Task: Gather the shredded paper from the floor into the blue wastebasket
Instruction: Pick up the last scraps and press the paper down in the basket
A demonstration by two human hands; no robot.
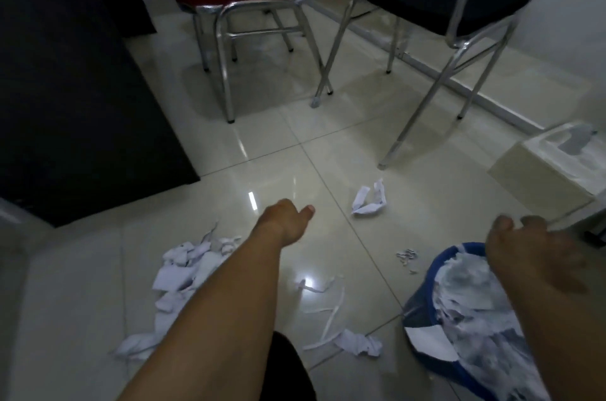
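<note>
Ideally the left hand, curled loosely and empty, scoops the paper pile toward the blue wastebasket; the right hand hovers open, empty, above it.

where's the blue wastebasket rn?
Head view, lower right: the blue wastebasket sits on the floor under the right hand, already stuffed with shredded paper.
</note>
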